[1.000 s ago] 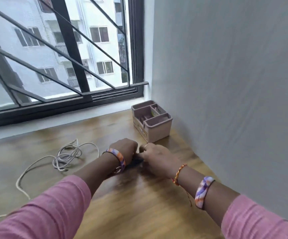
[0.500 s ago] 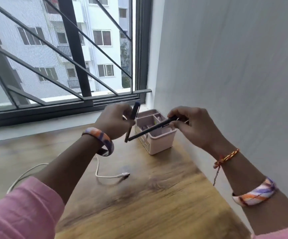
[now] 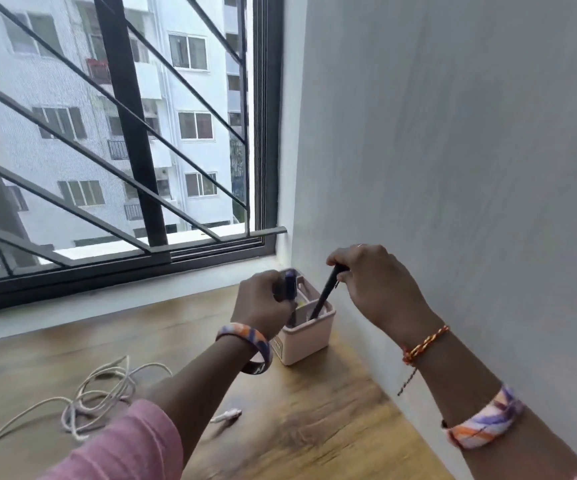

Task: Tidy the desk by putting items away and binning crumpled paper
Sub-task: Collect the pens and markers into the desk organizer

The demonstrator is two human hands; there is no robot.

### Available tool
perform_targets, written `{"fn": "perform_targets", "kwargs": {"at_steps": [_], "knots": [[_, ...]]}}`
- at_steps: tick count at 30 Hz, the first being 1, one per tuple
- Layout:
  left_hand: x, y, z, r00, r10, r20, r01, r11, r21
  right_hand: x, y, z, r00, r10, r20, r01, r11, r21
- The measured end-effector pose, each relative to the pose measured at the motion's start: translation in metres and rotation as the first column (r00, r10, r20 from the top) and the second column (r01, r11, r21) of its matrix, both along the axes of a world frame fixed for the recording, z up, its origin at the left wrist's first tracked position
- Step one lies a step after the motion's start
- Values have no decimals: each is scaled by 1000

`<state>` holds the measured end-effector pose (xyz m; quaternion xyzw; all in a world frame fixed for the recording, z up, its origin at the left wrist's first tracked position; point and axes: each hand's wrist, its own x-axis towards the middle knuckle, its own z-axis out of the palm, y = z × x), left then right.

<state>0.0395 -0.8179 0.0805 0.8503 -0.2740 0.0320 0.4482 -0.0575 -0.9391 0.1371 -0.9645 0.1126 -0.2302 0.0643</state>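
Observation:
A pink desk organiser [image 3: 309, 342] stands on the wooden desk [image 3: 314, 427] in the corner by the wall. My right hand [image 3: 373, 289] pinches the top of a black pen [image 3: 323, 296] whose lower end is inside the organiser's near compartment. My left hand [image 3: 261, 308] grips a dark blue pen [image 3: 290, 284] upright, just over the organiser's left side; its lower end is hidden behind my fingers.
A tangled white cable [image 3: 107, 393] lies on the desk to the left, its plug end [image 3: 226, 416] near my left forearm. The grey wall [image 3: 453, 168] runs along the right edge. A barred window [image 3: 124, 133] and white sill close the far side.
Both hands lifted a pen each from the desk and carried them to the organiser. The right pen swung from slanted to nearly upright with its tip now inside; the left pen came over the box.

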Motion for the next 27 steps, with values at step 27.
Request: {"fn": "perform_targets", "kwargs": {"at_steps": [27], "knots": [[7,-36,-35,525,-162,-836,-328,867,-374,-8,2,-73,971,-236,28,182,813,552]]}}
